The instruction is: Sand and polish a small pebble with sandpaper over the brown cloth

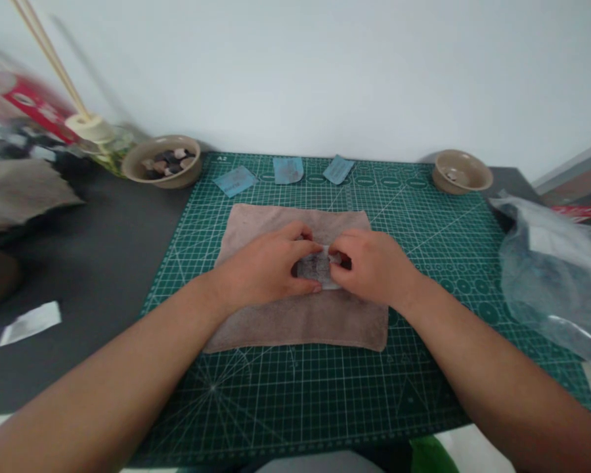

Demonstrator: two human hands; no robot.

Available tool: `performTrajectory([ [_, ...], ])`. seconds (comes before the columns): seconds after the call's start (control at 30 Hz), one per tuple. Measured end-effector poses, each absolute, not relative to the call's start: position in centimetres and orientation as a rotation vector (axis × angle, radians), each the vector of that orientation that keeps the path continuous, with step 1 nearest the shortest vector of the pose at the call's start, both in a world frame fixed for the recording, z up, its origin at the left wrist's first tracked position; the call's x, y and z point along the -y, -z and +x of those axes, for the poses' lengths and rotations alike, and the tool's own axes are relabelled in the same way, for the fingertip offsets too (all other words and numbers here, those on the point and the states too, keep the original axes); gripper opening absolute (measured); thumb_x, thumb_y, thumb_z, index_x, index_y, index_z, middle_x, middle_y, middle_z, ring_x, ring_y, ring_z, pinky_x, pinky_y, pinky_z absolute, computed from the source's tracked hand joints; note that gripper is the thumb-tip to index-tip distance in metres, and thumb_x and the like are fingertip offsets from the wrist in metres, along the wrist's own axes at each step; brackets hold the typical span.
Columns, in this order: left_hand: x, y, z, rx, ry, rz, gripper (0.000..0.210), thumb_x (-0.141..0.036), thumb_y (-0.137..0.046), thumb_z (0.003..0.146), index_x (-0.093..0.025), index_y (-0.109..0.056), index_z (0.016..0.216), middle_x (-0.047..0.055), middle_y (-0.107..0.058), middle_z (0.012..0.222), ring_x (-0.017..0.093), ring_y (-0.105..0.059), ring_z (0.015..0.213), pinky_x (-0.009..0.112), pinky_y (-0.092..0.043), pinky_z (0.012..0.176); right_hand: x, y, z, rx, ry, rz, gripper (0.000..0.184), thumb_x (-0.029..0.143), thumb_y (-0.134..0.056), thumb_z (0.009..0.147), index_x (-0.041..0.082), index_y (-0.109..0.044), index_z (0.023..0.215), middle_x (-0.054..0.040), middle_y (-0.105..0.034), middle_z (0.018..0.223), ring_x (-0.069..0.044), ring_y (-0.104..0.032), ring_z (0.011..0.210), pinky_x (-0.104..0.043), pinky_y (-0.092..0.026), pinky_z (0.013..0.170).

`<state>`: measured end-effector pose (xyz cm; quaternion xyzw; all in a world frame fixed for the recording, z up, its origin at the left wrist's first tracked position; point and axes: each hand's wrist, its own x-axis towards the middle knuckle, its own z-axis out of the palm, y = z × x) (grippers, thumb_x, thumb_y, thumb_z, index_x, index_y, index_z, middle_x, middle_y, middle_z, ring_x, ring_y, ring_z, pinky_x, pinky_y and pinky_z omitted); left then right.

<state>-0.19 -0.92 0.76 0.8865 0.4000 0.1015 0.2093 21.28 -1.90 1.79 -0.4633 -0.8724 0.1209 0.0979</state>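
Observation:
A small grey-white rectangular piece, like a folded sheet or flat packet, lies on a brown cloth. My left hand is curved round its left part, with the thumb at the near edge and the index finger at the far edge. At the right end of the piece, my right hand is closed in a pinch, its thumb and bent index finger on that end. What exactly lies between the right fingertips is partly hidden. Under the cloth is a green cutting mat with white grid lines.
Three blue packet pieces lie along the mat's back. A bowl of dark and light stones stands back left, beside a reed diffuser. Another bowl is back right, near a clear plastic bag. A white scrap lies left.

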Motion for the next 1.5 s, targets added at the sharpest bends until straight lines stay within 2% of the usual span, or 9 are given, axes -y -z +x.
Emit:
performTrajectory([
  [0.17,0.99,-0.99,-0.03,-1.118,-0.266,2.465,0.034,-0.04,-0.072,0.083,-0.023,-0.072,0.112,0.008,-0.061,0.12,0.026,-0.065,0.101,0.04,-0.053,0.091,2.01,-1.76,21.13,2.642,-0.436,-1.238,0.018,0.027,-0.056,0.083,0.016,-0.071,0.086,-0.0056,-0.069,0.084,-0.018,-0.058,0.073,-0.032,-0.035,0.064],
  [0.33,0.92,-0.91,-0.1,-1.122,-0.263,2.453,0.05,-0.049,-0.076,0.079,-0.026,-0.069,0.123,0.009,-0.059,0.129,0.029,-0.063,0.108,0.044,-0.052,0.096,1.87,-1.76,21.21,2.581,-0.327,-1.411,0.019,0.029,-0.056,0.085,0.016,-0.071,0.084,-0.0058,-0.068,0.08,-0.018,-0.056,0.069,-0.033,-0.033,0.062],
  [0.5,0.93,-0.84,-0.16,-1.114,-0.272,2.46,0.034,-0.041,-0.072,0.082,-0.023,-0.072,0.112,0.008,-0.061,0.12,0.026,-0.064,0.102,0.041,-0.052,0.091,2.1,-1.68,21.05,2.65,-0.413,-1.25,0.021,0.028,-0.055,0.085,0.016,-0.072,0.089,-0.0065,-0.07,0.087,-0.019,-0.06,0.075,-0.032,-0.036,0.064],
  [0.67,0.91,-0.88,-0.09,-1.119,-0.289,2.45,0.049,-0.049,-0.075,0.079,-0.024,-0.07,0.121,0.009,-0.06,0.128,0.028,-0.063,0.108,0.042,-0.051,0.094,1.99,-1.83,21.26,2.59,-0.313,-1.401,0.021,0.028,-0.054,0.085,0.016,-0.071,0.085,-0.0063,-0.069,0.082,-0.019,-0.058,0.07,-0.033,-0.033,0.061],
  [0.8,0.91,-0.92,-0.04,-1.111,-0.286,2.449,0.035,-0.043,-0.072,0.082,-0.024,-0.073,0.111,0.008,-0.061,0.119,0.026,-0.064,0.1,0.04,-0.052,0.088,2.05,-1.76,21.25,2.638,-0.419,-1.259,0.02,0.026,-0.055,0.084,0.016,-0.071,0.087,-0.0059,-0.069,0.084,-0.019,-0.059,0.073,-0.032,-0.035,0.064],
  [0.97,0.93,-0.9,-0.15,-1.115,-0.289,2.446,0.047,-0.047,-0.077,0.078,-0.025,-0.071,0.12,0.008,-0.061,0.125,0.028,-0.064,0.105,0.043,-0.052,0.093,1.91,-1.78,21.34,2.595,-0.358,-1.368,0.019,0.027,-0.055,0.083,0.016,-0.071,0.084,-0.0053,-0.068,0.079,-0.018,-0.057,0.07,-0.032,-0.034,0.062],
  [1.13,0.96,-0.85,-0.17,-1.114,-0.292,2.456,0.036,-0.043,-0.073,0.081,-0.026,-0.072,0.113,0.007,-0.062,0.12,0.026,-0.064,0.101,0.042,-0.053,0.091,1.92,-1.83,21.12,2.66,-0.452,-1.233,0.02,0.026,-0.055,0.084,0.016,-0.072,0.087,-0.006,-0.07,0.084,-0.019,-0.06,0.074,-0.032,-0.037,0.065],
  [1.3,0.91,-0.8,-0.16,-1.12,-0.269,2.463,0.051,-0.05,-0.076,0.079,-0.027,-0.069,0.124,0.008,-0.06,0.128,0.028,-0.064,0.107,0.041,-0.052,0.095,1.67,-1.85,21.44,2.592,-0.345,-1.394,0.019,0.028,-0.056,0.084,0.016,-0.071,0.084,-0.0055,-0.069,0.08,-0.019,-0.058,0.071,-0.033,-0.034,0.063],
  [1.5,0.99,-0.97,-0.14,-1.122,-0.26,2.457,0.039,-0.045,-0.072,0.082,-0.024,-0.072,0.115,0.008,-0.06,0.123,0.026,-0.064,0.103,0.041,-0.052,0.091,1.9,-1.83,21.41,2.66,-0.457,-1.241,0.019,0.027,-0.056,0.083,0.017,-0.072,0.085,-0.0054,-0.071,0.083,-0.018,-0.06,0.073,-0.032,-0.036,0.064],
])
